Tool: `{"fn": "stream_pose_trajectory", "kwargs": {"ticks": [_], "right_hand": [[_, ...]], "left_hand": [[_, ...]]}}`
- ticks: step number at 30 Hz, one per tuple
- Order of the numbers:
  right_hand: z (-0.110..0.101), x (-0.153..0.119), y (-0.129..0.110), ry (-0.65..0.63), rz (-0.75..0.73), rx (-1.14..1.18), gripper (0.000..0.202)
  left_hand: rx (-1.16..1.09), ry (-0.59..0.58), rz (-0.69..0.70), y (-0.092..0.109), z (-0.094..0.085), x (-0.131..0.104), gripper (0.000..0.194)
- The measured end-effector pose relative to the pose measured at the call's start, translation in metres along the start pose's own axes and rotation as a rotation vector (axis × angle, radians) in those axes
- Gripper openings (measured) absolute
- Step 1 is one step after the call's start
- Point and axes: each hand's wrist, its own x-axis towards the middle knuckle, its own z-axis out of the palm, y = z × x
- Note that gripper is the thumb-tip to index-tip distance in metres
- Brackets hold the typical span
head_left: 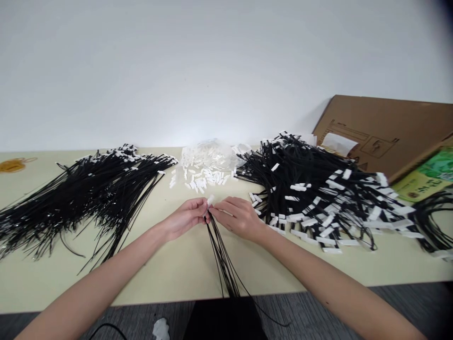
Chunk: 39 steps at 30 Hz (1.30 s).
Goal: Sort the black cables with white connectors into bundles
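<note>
Resting on a pale table (pixel 184 269), two bare forearms meet at its middle. Left of the fingers a large fan of black cords (pixel 88 193) spreads out; right of them a bigger heap of black cords with white tags (pixel 318 203) lies, and just beyond the fingertips sits a pile of small white clips (pixel 205 170). Behind the heap leans a cardboard sheet (pixel 382 132). The left hand (pixel 186 218) and right hand (pixel 237 218) touch, fingers pressed together, pinching the top of a thin bundle of black cords (pixel 221 257) and one white clip (pixel 211 199). The bundle hangs toward the person, over the table edge. It looks light, limp and slick, likely best gripped near its ends; the clip seems tiny, rigid and easily dropped.
</note>
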Motion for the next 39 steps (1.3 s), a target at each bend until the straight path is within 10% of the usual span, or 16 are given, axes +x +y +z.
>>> {"fn": "stream_pose_trajectory", "kwargs": {"ticks": [12,20,27,34,39], "right_hand": [[-0.007,0.005,-0.003,-0.004,-0.063,-0.074,0.007],[-0.018,0.019,-0.014,0.119,0.564,0.742,0.014],[-0.050,0.029,0.024,0.612,1.082,1.357,0.011],[-0.065,0.021,0.053,0.881,1.130,0.751,0.020],[-0.047,0.019,0.023,0.447,0.645,0.168,0.012]], "left_hand": [[-0.063,0.012,0.013,-0.004,0.006,-0.002,0.016],[-0.129,0.080,0.032,-0.003,0.005,-0.001,0.017],[-0.140,0.133,0.013,-0.006,0.005,0.000,0.019],[-0.186,0.160,-0.024,-0.006,0.010,-0.003,0.017],[-0.235,0.172,-0.025,-0.008,0.013,-0.003,0.014]]}}
